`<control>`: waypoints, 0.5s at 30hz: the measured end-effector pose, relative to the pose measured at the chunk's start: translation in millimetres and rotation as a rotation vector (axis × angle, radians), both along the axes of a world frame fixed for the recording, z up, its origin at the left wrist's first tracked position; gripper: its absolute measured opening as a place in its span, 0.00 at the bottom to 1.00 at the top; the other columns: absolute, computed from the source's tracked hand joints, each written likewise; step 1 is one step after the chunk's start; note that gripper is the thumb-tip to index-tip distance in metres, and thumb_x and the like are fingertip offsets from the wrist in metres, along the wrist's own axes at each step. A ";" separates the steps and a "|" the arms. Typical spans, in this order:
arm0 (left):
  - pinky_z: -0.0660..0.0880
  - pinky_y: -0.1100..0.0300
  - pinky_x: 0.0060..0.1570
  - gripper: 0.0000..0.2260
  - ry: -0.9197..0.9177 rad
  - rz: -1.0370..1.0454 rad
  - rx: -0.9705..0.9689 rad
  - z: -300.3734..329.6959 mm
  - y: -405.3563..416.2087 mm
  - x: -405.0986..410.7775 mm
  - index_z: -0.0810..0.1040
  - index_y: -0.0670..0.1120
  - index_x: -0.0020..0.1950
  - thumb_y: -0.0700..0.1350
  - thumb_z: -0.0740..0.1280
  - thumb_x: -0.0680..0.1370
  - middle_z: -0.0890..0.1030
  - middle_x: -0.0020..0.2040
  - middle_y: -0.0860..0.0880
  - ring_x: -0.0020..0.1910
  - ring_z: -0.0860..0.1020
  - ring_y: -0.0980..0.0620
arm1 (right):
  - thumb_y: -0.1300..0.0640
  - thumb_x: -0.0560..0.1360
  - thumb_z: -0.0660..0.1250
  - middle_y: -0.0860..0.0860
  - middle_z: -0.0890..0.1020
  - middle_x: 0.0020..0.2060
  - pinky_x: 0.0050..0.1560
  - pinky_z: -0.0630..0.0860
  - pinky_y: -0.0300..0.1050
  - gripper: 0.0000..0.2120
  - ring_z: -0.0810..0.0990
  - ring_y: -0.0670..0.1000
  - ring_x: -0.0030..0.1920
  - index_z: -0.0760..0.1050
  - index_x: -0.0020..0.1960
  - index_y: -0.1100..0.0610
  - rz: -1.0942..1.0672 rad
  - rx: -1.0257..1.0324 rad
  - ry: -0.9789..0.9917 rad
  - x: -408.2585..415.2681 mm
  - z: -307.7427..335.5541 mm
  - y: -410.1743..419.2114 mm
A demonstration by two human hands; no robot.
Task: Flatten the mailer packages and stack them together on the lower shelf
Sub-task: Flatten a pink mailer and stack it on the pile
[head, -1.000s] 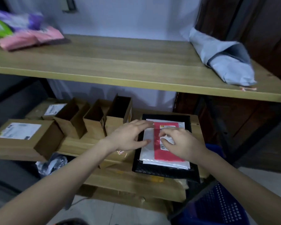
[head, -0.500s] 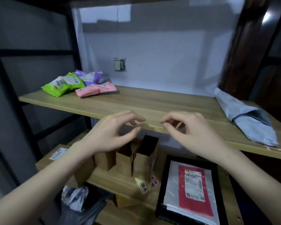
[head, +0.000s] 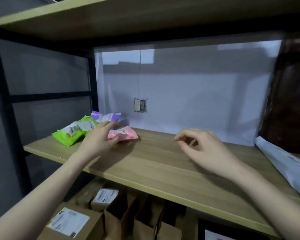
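Both hands reach over the wooden shelf [head: 163, 163]. Left hand [head: 98, 139] pinches the pink mailer [head: 124, 135], which lies on that shelf beside a green mailer [head: 73, 134] and a purple mailer [head: 106, 116]. Right hand [head: 206, 149] hangs loose, holding nothing. A white wall [head: 189, 104] stands behind. Brown boxes [head: 73, 222] with white labels sit below; the words are too blurry to read.

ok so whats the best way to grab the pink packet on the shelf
Grip the pink packet across its left end, coming from the near left, where the left hand already has fingers over and thumb under it. It lies flat and puffy, with its right end free on the shelf.
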State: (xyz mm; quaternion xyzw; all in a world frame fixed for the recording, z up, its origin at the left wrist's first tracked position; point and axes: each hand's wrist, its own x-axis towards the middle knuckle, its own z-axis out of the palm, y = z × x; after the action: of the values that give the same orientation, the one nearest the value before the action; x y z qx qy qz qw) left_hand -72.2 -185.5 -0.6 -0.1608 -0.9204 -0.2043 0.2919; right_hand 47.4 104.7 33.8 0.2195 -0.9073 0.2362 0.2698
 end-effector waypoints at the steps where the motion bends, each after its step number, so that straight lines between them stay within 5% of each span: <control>1: 0.71 0.54 0.57 0.20 -0.042 0.023 -0.023 0.4 -1.2 -10.5 0.72 0.51 0.66 0.55 0.66 0.75 0.74 0.64 0.51 0.63 0.72 0.48 | 0.57 0.75 0.65 0.43 0.81 0.40 0.45 0.66 0.24 0.05 0.76 0.39 0.45 0.80 0.45 0.51 -0.006 0.009 0.003 -5.9 1.6 -0.8; 7: 0.73 0.52 0.57 0.31 -0.224 0.153 -0.244 -3.1 -3.1 -62.4 0.62 0.54 0.72 0.57 0.68 0.72 0.70 0.69 0.50 0.64 0.73 0.46 | 0.55 0.76 0.63 0.43 0.82 0.43 0.51 0.71 0.38 0.06 0.77 0.41 0.43 0.79 0.46 0.50 -0.034 0.071 -0.005 -28.9 7.9 0.6; 11: 0.74 0.56 0.46 0.13 -0.070 0.148 -0.301 -11.2 6.0 -70.8 0.76 0.54 0.60 0.51 0.65 0.76 0.80 0.59 0.51 0.57 0.78 0.47 | 0.55 0.75 0.63 0.42 0.81 0.43 0.50 0.70 0.36 0.05 0.77 0.41 0.45 0.78 0.46 0.49 -0.042 0.085 0.006 -34.8 6.4 10.2; 15: 0.72 0.56 0.36 0.07 0.037 -0.066 -0.077 -0.3 28.9 -46.7 0.76 0.59 0.50 0.57 0.62 0.76 0.82 0.43 0.55 0.46 0.80 0.49 | 0.54 0.76 0.63 0.41 0.78 0.47 0.51 0.66 0.32 0.07 0.75 0.39 0.49 0.76 0.52 0.49 -0.040 0.070 0.012 -36.5 3.4 19.6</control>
State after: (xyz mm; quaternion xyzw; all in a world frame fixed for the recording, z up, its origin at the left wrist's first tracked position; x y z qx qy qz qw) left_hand -118.9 -156.6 -0.9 -0.2061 -0.9163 -0.1752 0.2953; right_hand 10.8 124.3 37.2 0.2120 -0.9177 0.1973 0.2719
